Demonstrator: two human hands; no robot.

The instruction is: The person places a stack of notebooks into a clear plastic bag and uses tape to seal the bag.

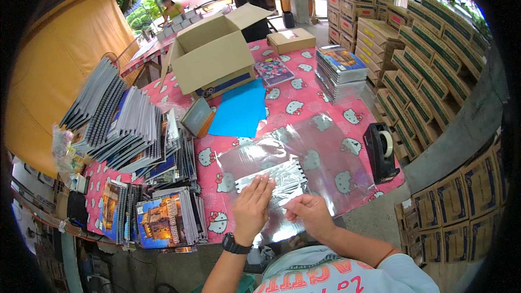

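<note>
A bundle with a dark, toothed spiral-like edge (287,176) lies under shiny clear plastic at the table's near edge, its surface whitened by glare. My left hand (253,203) rests flat on its left part, fingers stretched out together. Beside its lower right corner is my right hand (312,214), closed, thumb and fingertips pressed together. Whatever it may pinch is too small to make out. A clear plastic sheet (336,157) spreads over the cloth to the right and behind the bundle.
Stacked spiral notebooks (130,125) crowd the left side; another notebook stack (342,70) stands far right. A black tape dispenser (381,154) sits near the right edge. Behind are an open carton (211,57) and blue sheets (239,109). Boxes (429,65) line the right. Two people are beyond.
</note>
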